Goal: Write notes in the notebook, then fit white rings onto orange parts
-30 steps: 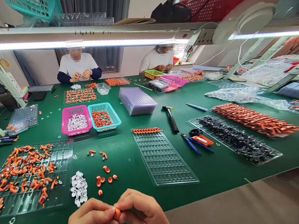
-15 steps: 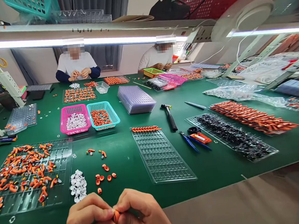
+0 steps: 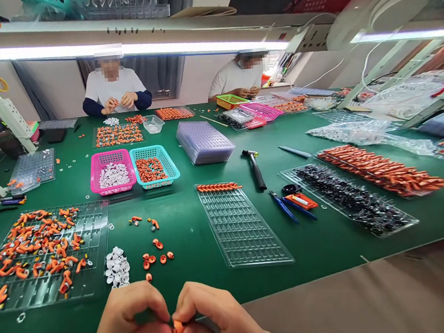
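Observation:
My left hand (image 3: 129, 325) and my right hand (image 3: 215, 317) meet at the bottom edge of the head view, fingertips pinched together on a small orange part (image 3: 177, 328). Most of the part is hidden by my fingers. Just beyond my hands lie several loose orange rings (image 3: 156, 255) and a small heap of white caps (image 3: 116, 268) on the green table mat (image 3: 189, 236). A clear tray with several orange parts (image 3: 39, 255) sits to the left. An almost bare clear grid tray (image 3: 243, 227) with one row of orange pieces lies to the right.
A pink basket (image 3: 112, 171) of white caps and a teal basket (image 3: 154, 165) of orange parts stand mid-table. A hammer (image 3: 256, 168), blue cutters (image 3: 288, 207), trays of black (image 3: 349, 202) and orange parts (image 3: 381, 170) lie right. Two people sit across the table.
My hands have stayed pinched on the orange part and sit slightly lower in the picture. The view has tilted a little; nothing on the table has moved.

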`<state>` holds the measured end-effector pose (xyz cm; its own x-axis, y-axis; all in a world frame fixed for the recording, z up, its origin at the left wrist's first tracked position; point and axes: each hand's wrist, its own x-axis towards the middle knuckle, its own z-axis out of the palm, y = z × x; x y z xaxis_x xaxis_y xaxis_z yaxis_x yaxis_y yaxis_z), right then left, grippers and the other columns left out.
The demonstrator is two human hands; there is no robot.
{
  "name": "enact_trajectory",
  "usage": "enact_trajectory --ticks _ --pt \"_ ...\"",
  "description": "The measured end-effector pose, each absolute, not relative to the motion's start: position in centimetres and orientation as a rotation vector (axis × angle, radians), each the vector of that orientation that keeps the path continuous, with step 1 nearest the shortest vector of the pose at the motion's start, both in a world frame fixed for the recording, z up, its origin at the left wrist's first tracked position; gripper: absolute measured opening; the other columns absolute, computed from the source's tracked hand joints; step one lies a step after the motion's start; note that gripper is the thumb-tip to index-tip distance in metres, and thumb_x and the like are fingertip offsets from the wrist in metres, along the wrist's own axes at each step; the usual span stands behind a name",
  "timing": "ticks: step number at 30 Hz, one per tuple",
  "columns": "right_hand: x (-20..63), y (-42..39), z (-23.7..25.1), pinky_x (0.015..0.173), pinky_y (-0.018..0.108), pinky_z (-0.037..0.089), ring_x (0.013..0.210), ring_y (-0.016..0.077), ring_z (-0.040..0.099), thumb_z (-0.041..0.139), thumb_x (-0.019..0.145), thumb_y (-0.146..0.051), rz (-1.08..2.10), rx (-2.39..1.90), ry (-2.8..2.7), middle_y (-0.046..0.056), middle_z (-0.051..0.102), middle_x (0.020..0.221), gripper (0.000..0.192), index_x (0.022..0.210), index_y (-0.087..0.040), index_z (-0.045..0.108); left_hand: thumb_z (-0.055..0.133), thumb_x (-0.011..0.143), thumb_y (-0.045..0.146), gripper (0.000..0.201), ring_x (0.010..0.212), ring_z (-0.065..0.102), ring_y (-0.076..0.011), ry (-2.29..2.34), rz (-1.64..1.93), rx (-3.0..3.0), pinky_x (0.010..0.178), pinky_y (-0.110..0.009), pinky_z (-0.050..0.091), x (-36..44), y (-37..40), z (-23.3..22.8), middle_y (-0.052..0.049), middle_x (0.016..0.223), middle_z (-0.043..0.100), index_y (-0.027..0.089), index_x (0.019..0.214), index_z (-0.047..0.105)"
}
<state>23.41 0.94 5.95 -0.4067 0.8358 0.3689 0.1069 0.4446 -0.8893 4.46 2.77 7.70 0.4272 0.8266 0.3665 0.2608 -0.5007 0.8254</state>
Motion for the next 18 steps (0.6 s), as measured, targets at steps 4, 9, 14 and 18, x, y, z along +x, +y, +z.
enact_trajectory --ticks 4,9,14,18 --pt "23.2 0.9 5.6 0.057 0.021 0.051 0.06 0.0128 0.061 0.054 0.096 -0.029 0.913 -0.819 -1.826 0.003 0.064 0.07 0.019 0.08 -0.02 0.057 0.052 0.097 0.033 0.037 0.052 0.064 -0.0106 0.84 0.868 2.257 0.051 -0.016 0.047 4.2 2.6 8.4 0.0 0.058 0.068 0.019 0.065 0.064" --pt "22.8 0.6 4.7 0.056 0.021 0.051 0.061 0.0128 0.06 0.044 0.101 -0.035 0.754 -0.844 -1.862 0.004 0.062 0.072 0.027 0.083 -0.02 0.056 0.028 0.103 0.023 0.046 0.051 0.065 -0.0121 0.841 0.806 2.503 0.049 -0.017 0.049 4.2 2.1 8.8 -0.002 0.06 0.069 0.018 0.069 0.059" --pt "23.0 0.5 4.5 0.056 0.022 0.052 0.061 0.014 0.059 0.038 0.103 -0.026 0.582 -0.877 -1.975 0.006 0.063 0.071 0.029 0.084 -0.018 0.058 0.025 0.103 0.024 0.047 0.048 0.064 -0.0131 0.888 0.723 2.576 0.046 -0.018 0.049 4.5 2.1 9.0 -0.003 0.059 0.068 0.018 0.07 0.058" --pt "23.3 0.6 5.1 0.053 0.023 0.049 0.057 0.0148 0.057 0.035 0.1 -0.016 0.479 -0.926 -2.154 0.006 0.063 0.066 0.034 0.077 -0.017 0.059 0.027 0.103 0.028 0.047 0.049 0.065 -0.0128 0.882 0.696 2.498 0.047 -0.017 0.049 4.4 2.2 8.5 -0.003 0.059 0.069 0.017 0.072 0.06"
